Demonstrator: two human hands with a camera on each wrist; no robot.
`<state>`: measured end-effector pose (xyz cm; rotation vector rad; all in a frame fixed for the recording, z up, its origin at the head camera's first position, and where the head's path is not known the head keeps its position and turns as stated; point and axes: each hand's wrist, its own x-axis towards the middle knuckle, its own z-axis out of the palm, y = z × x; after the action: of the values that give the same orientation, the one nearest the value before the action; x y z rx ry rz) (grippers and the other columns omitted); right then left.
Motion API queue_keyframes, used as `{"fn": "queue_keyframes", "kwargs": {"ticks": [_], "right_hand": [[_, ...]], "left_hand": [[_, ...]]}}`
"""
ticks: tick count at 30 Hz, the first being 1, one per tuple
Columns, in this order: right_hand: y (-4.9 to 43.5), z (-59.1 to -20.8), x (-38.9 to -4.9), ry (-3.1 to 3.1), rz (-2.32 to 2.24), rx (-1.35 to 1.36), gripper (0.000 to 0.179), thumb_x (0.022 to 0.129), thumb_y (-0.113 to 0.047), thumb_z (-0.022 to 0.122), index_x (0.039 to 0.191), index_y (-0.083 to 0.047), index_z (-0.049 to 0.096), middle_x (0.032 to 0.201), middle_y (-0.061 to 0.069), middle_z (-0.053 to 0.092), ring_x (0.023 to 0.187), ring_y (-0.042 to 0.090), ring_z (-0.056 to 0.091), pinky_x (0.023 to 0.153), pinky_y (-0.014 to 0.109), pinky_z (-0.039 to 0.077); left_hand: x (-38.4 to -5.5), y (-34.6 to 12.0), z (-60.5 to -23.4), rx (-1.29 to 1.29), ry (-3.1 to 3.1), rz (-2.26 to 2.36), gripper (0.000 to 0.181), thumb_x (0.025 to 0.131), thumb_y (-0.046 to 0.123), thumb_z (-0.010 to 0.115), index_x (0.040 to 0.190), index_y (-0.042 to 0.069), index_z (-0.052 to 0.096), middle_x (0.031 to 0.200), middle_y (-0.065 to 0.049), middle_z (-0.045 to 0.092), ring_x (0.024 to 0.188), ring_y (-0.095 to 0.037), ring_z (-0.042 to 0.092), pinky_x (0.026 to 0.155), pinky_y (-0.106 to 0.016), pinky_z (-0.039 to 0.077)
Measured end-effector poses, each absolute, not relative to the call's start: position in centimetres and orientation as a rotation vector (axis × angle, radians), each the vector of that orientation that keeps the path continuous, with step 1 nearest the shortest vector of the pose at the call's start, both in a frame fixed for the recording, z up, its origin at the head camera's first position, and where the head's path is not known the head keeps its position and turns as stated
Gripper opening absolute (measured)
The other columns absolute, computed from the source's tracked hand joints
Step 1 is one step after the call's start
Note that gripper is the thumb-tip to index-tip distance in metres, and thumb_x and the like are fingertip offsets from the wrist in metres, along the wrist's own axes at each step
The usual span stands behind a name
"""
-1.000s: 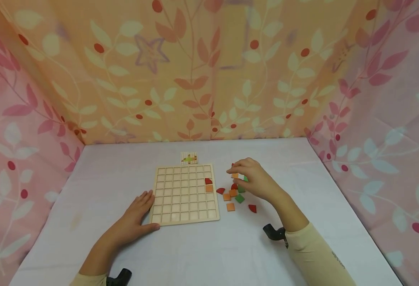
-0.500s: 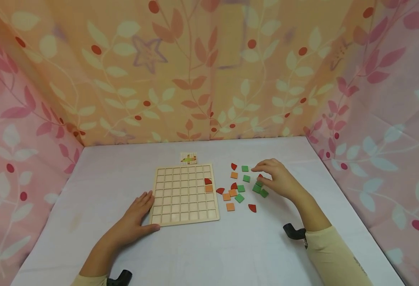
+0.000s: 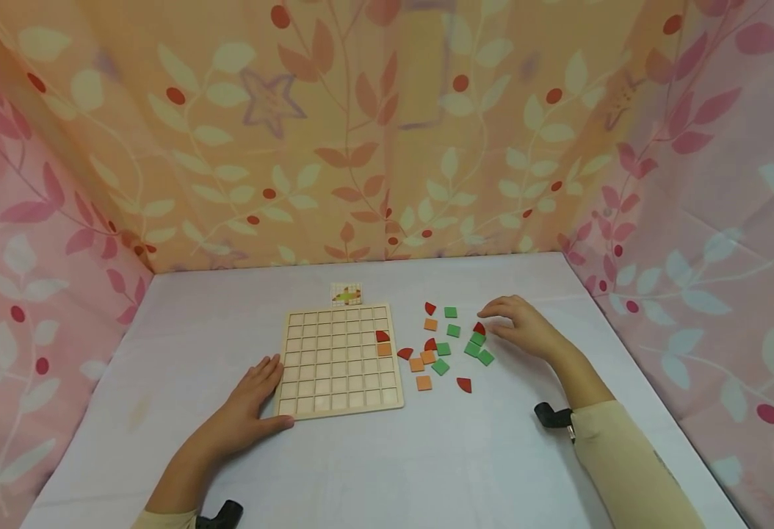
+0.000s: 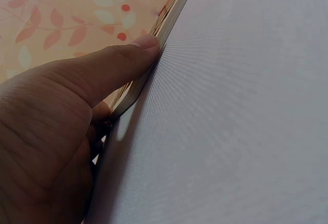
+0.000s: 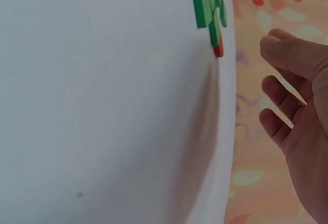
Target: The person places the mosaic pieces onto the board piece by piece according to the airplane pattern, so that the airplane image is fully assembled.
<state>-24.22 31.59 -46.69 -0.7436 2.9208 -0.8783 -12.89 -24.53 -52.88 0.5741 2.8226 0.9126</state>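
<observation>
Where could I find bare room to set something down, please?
The table is free between the forearms, nearer than the wooden board, and beyond the left hand, left of the board. Loose tiles crowd the space between board and right hand.

A board (image 3: pixel 322 367) lay on the white worktop (image 3: pixel 387 470), a small card (image 3: pixel 346 294) just beyond its far edge. Its right-hand column held a red piece (image 3: pixel 382 336) and, one compartment nearer, an orange tile (image 3: pixel 384 350). The left hand (image 3: pixel 250 397) touched the board's left edge. Loose green squares (image 3: pixel 440 366), orange squares (image 3: pixel 424 383) and red wedges (image 3: pixel 464 385) lay scattered to its right; the right hand (image 3: pixel 526 328) was just beside the rightmost ones, fingers loosely bent.
</observation>
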Motion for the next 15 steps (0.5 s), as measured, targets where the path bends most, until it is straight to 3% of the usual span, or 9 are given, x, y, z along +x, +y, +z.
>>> {"fn": "queue_keyframes", "kwargs": {"ticks": [5,15], "right_hand": [[31.8,-47.5,-25.5,2.844,-0.872,-0.75,0.031,0.092,-0.004,0.073,0.122,-0.01,0.075,0.127,0.007,0.067,0.129,0.032,0.051,0.115,0.057,0.036],[32.3,-49.2,-27.2,2.691,-0.898,-0.755,0.032,0.093,0.003,0.068,0.119,-0.015,0.076,0.123,0.001,0.07,0.123,0.027,0.056,0.112,0.055,0.042]], "left_hand": [[-12.9,-24.6,-53.1,0.564,2.818,0.914,0.111,0.082,0.061,0.078,0.161,0.002,0.028,0.172,-0.012,0.016,0.159,-0.036,0.009,0.126,-0.024,-0.006],[-12.9,-24.6,-52.8,0.611,2.831,0.93,0.109,0.082,0.058,0.079,0.16,0.0,0.03,0.171,-0.014,0.018,0.158,-0.038,0.011,0.123,-0.016,-0.008]]}}
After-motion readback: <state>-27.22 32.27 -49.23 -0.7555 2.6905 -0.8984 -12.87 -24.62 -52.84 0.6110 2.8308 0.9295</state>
